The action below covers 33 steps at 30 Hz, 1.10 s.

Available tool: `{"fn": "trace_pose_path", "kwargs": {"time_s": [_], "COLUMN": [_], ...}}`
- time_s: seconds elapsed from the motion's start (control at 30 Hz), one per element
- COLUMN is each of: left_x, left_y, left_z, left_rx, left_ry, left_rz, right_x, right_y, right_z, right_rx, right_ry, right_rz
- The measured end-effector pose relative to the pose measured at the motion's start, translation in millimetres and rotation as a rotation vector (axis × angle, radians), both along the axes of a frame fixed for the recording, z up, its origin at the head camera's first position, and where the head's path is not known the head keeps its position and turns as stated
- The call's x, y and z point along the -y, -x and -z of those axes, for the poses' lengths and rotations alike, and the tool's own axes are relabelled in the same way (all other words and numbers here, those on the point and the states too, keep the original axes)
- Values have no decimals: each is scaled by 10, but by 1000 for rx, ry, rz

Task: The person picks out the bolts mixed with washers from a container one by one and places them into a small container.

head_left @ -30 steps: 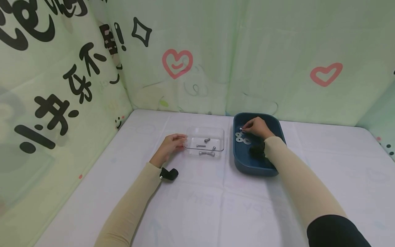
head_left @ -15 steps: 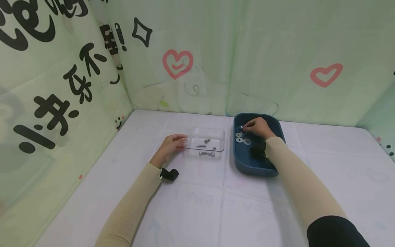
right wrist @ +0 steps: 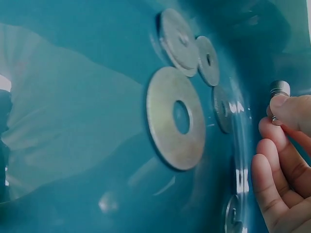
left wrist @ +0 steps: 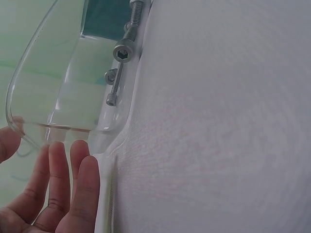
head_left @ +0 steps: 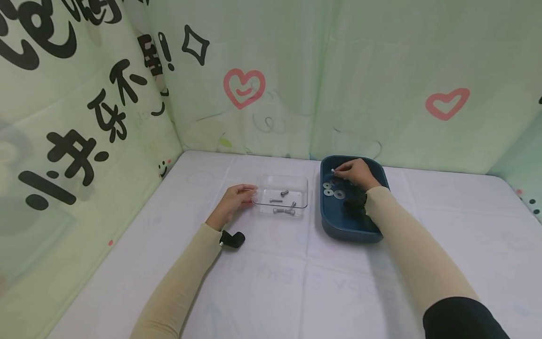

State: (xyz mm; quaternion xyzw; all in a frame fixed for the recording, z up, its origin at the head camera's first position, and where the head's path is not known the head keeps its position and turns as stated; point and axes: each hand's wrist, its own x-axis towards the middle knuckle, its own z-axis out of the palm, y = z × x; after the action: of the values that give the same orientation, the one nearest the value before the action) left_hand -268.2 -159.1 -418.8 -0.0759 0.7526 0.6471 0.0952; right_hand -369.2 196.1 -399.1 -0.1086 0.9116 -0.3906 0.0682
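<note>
At the left side of a clear plastic box [head_left: 279, 205], my left hand [head_left: 233, 200] touches the wall with nearly straight fingers. Its thumb lies by the rim in the left wrist view. Several metal socket-head bolts [left wrist: 123, 51] lie on the bottom of the box. My right hand [head_left: 356, 173] is inside a dark blue tray [head_left: 351, 233], near its far left part. Between thumb and forefinger it pinches a bolt [right wrist: 280, 87], whose knurled head sticks up; most of its shank is hidden. Several flat washers [right wrist: 158, 124] lie on the tray floor beside the hand.
The box and tray stand side by side on a white-covered table [head_left: 271, 282], with a narrow gap between them. Pale green curtains [head_left: 360, 70] with printed hearts hang along the back and left edges. A black wrist camera [head_left: 232, 239] sits by the left sleeve.
My right hand has shifted slightly towards the back of the tray with the pinched bolt, which has risen a little. The left hand and the box have stayed in place.
</note>
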Motion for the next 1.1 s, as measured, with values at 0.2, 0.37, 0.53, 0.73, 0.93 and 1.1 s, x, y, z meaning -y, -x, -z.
{"fn": "trace_pose_path", "kwargs": {"time_s": [0.2,0.37,0.53,0.73,0.93,1.1], "left_x": [-3,-3,-11,-13,-13,-7], "left_y": [-1,9,12,4,-8,-19], "left_z": [-6,1,2,-4,-17,-16], "left_rx": [0,15,27,28,34,31], "left_ry": [10,23,35,47,42,39], "left_rz": [3,-7,-11,-8,-4,-3], "right_x": [-20,-19,5,52,109,125], "right_y": [34,10,-26,-63,-117,-164], "right_z": [-17,-59,-132,-246,-372,-449], "right_rx": [38,54,67,78,75,55], "right_ry": [-18,-7,22,63,61,52], "right_rz": [3,8,12,11,16,17]}}
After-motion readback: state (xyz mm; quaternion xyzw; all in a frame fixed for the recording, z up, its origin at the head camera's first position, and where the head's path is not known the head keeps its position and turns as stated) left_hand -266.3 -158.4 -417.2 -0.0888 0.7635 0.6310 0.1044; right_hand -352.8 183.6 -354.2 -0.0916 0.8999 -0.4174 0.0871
